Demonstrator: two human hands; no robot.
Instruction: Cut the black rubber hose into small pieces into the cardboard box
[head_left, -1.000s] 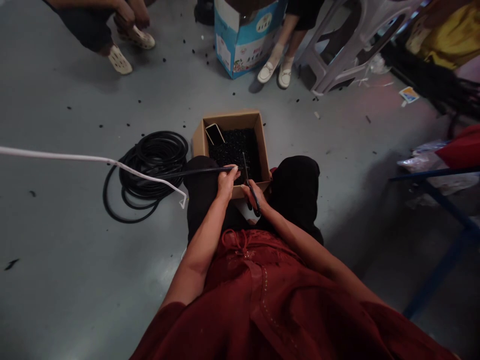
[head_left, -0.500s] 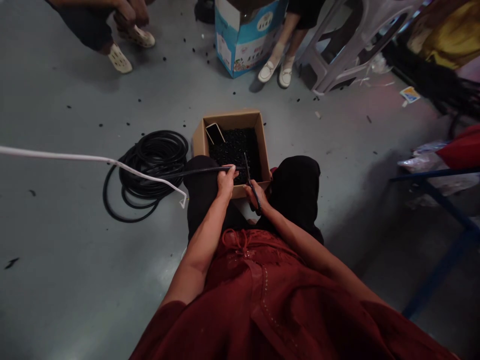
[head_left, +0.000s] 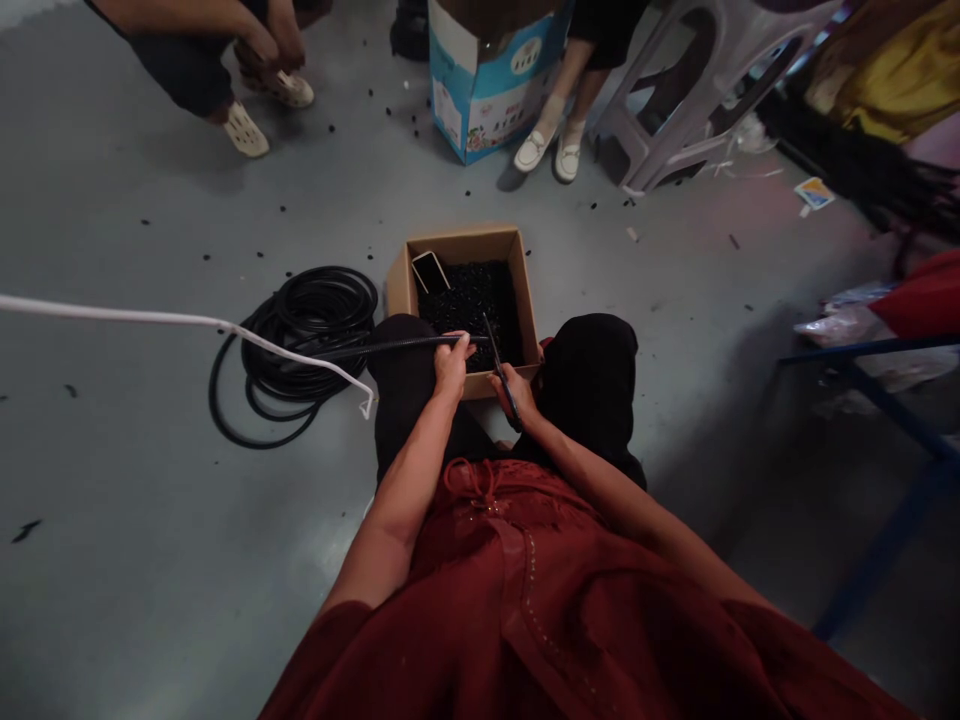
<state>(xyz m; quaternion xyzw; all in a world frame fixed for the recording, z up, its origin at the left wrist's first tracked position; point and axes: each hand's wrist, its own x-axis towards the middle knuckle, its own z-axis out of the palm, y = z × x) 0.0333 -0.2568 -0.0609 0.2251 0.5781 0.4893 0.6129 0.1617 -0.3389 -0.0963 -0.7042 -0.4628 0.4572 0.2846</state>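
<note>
My left hand (head_left: 452, 364) is closed around the end of a black ribbed tube (head_left: 375, 347) that runs left to a coil (head_left: 300, 340) on the floor. Black-handled scissors (head_left: 498, 368) are gripped in my right hand (head_left: 517, 398), their blades pointing up over the tube's tip. Both hands hover above a brown cardboard box (head_left: 527, 300) between my knees. The box holds many small black cut pieces (head_left: 472, 295) and a phone (head_left: 430, 271) leaning in its far left corner.
A white cord (head_left: 187, 322) stretches in from the left across the coil. Other people's feet (head_left: 547, 150) and a blue printed carton (head_left: 487, 85) stand beyond the box. A plastic stool (head_left: 675, 100) is at upper right, a blue metal frame (head_left: 885, 400) at right. Black bits litter the floor.
The scissor blades have tilted and closed in on the tube's tip. My left hand keeps its hold. The view has shifted slightly downward.
</note>
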